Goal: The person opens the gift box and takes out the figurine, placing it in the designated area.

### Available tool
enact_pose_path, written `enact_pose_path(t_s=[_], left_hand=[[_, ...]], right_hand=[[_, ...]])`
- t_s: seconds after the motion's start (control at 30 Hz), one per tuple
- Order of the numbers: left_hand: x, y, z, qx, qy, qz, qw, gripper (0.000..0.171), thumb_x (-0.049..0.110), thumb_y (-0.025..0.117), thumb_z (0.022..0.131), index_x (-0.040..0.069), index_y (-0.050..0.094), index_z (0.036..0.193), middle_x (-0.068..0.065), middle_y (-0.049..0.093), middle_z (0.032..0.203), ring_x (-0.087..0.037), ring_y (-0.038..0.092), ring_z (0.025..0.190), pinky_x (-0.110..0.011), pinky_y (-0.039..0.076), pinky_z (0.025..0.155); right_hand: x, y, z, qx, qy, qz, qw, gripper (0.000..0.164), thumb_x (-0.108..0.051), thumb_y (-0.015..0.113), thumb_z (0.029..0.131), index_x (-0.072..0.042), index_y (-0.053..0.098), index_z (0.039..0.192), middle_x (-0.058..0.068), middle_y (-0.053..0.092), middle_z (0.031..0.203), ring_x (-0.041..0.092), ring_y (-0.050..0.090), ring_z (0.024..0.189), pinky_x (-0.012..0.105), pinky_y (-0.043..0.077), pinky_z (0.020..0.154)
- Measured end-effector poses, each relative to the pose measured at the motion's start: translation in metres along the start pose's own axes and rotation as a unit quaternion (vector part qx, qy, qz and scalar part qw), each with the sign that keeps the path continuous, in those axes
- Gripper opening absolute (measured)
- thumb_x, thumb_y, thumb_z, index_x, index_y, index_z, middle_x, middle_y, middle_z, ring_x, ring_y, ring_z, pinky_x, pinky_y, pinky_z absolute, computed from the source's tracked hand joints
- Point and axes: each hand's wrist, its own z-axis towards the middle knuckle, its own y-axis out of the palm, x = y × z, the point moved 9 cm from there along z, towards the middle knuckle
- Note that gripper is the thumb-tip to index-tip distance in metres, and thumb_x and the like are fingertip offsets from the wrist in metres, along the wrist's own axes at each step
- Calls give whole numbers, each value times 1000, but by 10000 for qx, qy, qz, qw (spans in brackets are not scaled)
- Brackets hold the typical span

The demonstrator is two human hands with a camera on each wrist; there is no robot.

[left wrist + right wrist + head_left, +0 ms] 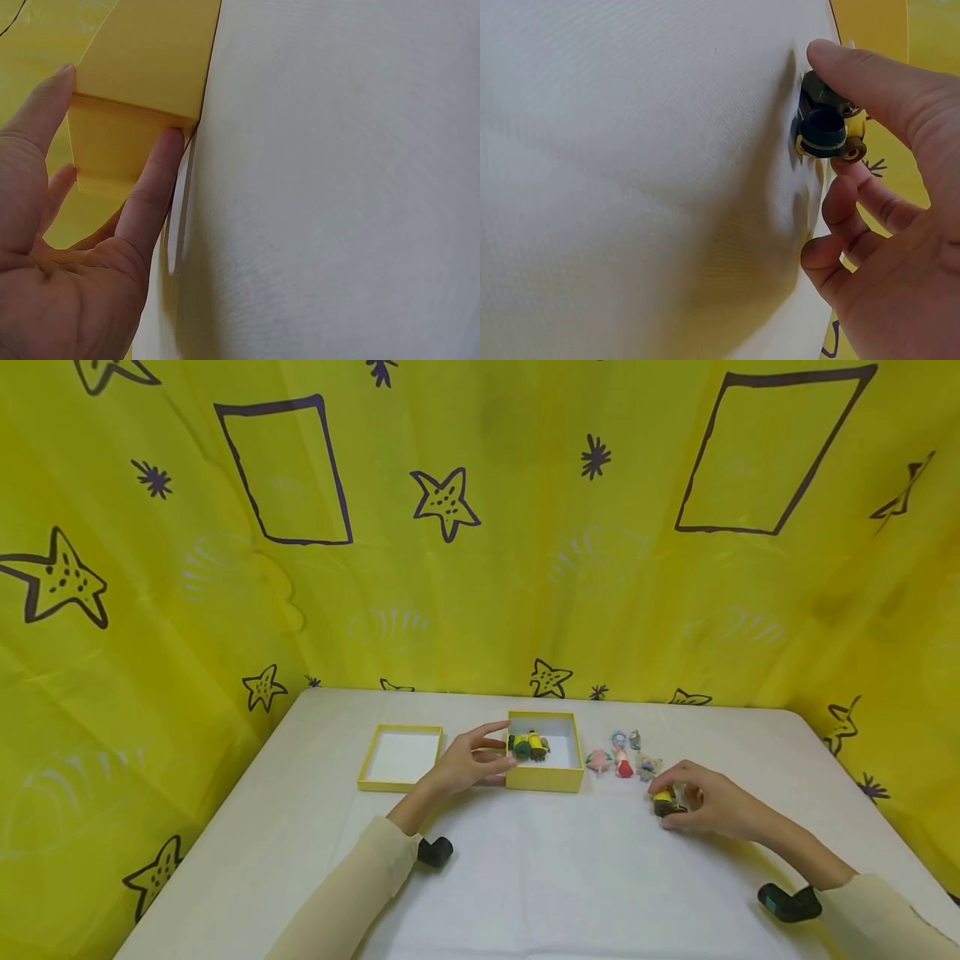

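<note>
An open yellow box (545, 778) with a white inside stands on the table. Small yellow, green and brown toys (529, 746) lie in it. At its left side my left hand (471, 757) touches the wall and edge with fairly straight fingers; in the left wrist view, a fingertip (172, 139) meets a lower corner of the box (150, 60). Over to the right, my right hand (712, 802) pinches a small yellow and dark toy (664, 802) between thumb and fingers, close to the tabletop. The right wrist view gives the toy (825, 131) a dark round end, with the thumb beside it.
Left of the box lies a shallow yellow-edged lid (401, 758), white inside up. Several small figurines, among them a pink one (599, 761) and a red-and-white one (622, 764), lie between the box and my right hand. A yellow patterned curtain (480, 593) rises behind the table.
</note>
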Motion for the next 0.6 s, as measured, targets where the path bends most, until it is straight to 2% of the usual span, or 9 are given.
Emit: enact_pose_path(t_s=[0.17,0.33,0.6], left_hand=[[0,0,0,-27,-25,-87,10000,76,15,79,93,18,42,159,-22,54,141,-30,63,120,-39,62,85],[-1,0,0,-17,-70,-134,9999,76,16,80,92,19,42,158,-19,54,141,-29,64,120,-39,63,84],[0,0,0,-5,4,-8,10000,75,17,79,93,18,42,158,-21,54,141,-31,63,122,-38,62,85]], right_hand=[[0,-2,1,-165,141,15,9998,43,-24,87,84,-16,68,121,3,59,112,12,51,73,23,43,56],[-2,-7,3,-232,104,5,9997,49,-26,87,84,-13,65,126,7,60,116,11,53,74,23,45,57],[-9,-18,9,-270,145,-88,9995,54,-27,86,85,-10,62,131,14,61,118,12,56,80,24,48,56]])
